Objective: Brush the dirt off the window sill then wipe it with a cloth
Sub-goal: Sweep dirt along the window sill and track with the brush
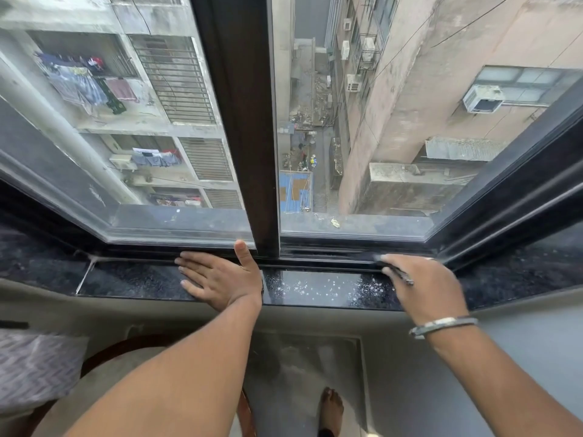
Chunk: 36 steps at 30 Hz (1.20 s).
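Window sill (315,290) of dark speckled stone ran across the view below the glass, and pale flecks of dirt (318,287) lay scattered on its middle stretch, between the two hands. Nearest the camera, a bare foot (331,408) stood on the floor (410,389) under the sill, and a grey patterned cushion (34,364) lay at the lower left. The left hand (217,279) rested flat on the sill, palm down, fingers spread and pointing left, thumb raised toward the window track; it held nothing. The right hand (426,285), with a metal bangle (443,326) on its wrist, was curled over the back edge of the sill at the right, its fingers closed around a thin dark tool (400,274) that looked like a small brush, though blur hid its shape. Its tip lay at the window track (331,257), just behind the dirt. Behind the hands rose a dark vertical frame post (249,137), with a closed glass pane (126,121) to its left. Beyond the glass stood apartment blocks with hung laundry (85,83), a wall air conditioner (482,99), and a narrow alley (309,152) far below.
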Motion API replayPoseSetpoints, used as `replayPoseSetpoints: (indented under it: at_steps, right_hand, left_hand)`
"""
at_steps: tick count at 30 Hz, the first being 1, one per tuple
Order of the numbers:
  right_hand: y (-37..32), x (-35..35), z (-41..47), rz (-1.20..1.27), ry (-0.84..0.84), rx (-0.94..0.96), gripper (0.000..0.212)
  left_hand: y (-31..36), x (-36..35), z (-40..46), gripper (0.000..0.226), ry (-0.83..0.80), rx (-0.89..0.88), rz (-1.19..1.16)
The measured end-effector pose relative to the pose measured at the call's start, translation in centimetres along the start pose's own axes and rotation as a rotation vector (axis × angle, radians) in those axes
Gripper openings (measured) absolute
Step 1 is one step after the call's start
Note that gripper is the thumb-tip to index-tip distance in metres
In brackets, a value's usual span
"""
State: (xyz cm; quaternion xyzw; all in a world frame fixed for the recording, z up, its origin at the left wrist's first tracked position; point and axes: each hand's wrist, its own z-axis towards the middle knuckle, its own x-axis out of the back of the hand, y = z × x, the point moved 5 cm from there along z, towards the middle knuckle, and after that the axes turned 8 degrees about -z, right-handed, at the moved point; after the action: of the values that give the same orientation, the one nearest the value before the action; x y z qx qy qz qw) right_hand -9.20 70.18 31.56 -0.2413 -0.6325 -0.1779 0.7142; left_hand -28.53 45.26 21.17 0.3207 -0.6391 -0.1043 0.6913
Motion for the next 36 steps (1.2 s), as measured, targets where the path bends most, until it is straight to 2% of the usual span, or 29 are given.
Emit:
replayPoseSetpoints:
  at_steps: [2, 3, 6, 8, 11, 13, 15, 18, 22, 25, 28, 30, 34, 36]
  right_hand:
    - [1.2, 1.1, -0.7, -0.191, 0.034, -0.097, 0.024]
    - [1.5, 1.9, -1.0, -0.210, 0.075, -0.117, 0.027]
    - [0.5, 4.6, -2.3, -0.101, 0.249, -0.096, 0.037]
    - [-2.2, 5.3, -3.2, 0.009, 0.291, 0.013, 0.033]
    - [-7.2, 4.2, -3.4, 0.232, 0.228, 0.239, 0.022]
    - [-10.1, 2.7, -2.8, 0.306, 0.179, 0.334, 0.022]
    - [-12.6, 1.1, -1.8, 0.340, 0.144, 0.383, 0.027]
    - [-15.4, -0.6, -0.8, 0.347, 0.145, 0.473, 0.020]
    - [-15.3, -2.4, -1.2, 0.308, 0.107, 0.598, 0.029]
    - [-14.2, -3.4, -1.4, 0.294, -0.022, 0.537, 0.029]
    - [-13.1, -3.2, 0.1, 0.288, -0.102, 0.370, 0.023]
    - [-11.7, -2.0, 1.3, 0.244, -0.086, 0.273, 0.020]
    - [-8.0, 1.7, 2.1, 0.297, 0.090, 0.219, 0.012]
    - [-6.9, 2.0, 2.1, 0.336, 0.060, 0.190, 0.011]
  left_hand:
    - [0.0, 0.0, 0.1, 0.111, 0.003, -0.002, -0.002]
    - [-0.1, 0.0, 0.1, 0.111, 0.004, -0.001, 0.001]
    - [-0.2, 0.0, 0.1, 0.110, 0.010, -0.008, 0.007]
    - [-0.2, 0.0, 0.1, 0.110, 0.012, -0.008, 0.008]
    - [-0.2, 0.1, 0.1, 0.111, 0.006, -0.003, 0.004]
    - [-0.2, 0.1, 0.1, 0.112, 0.002, -0.003, 0.003]
    - [-0.2, 0.1, 0.2, 0.111, -0.002, 0.001, 0.002]
    - [-0.2, 0.0, 0.4, 0.110, 0.003, 0.012, 0.002]
    - [-0.3, 0.0, 0.4, 0.109, 0.011, 0.006, 0.007]
    - [-0.3, 0.2, 0.4, 0.111, 0.010, 0.004, 0.003]
    - [-0.3, 0.3, 0.4, 0.114, 0.005, -0.004, 0.000]
    - [-0.3, 0.4, 0.4, 0.114, -0.001, -0.005, -0.001]
    - [-0.2, 0.3, 0.6, 0.114, 0.000, -0.003, -0.006]
    - [-0.3, 0.3, 0.6, 0.114, 0.002, -0.001, -0.005]
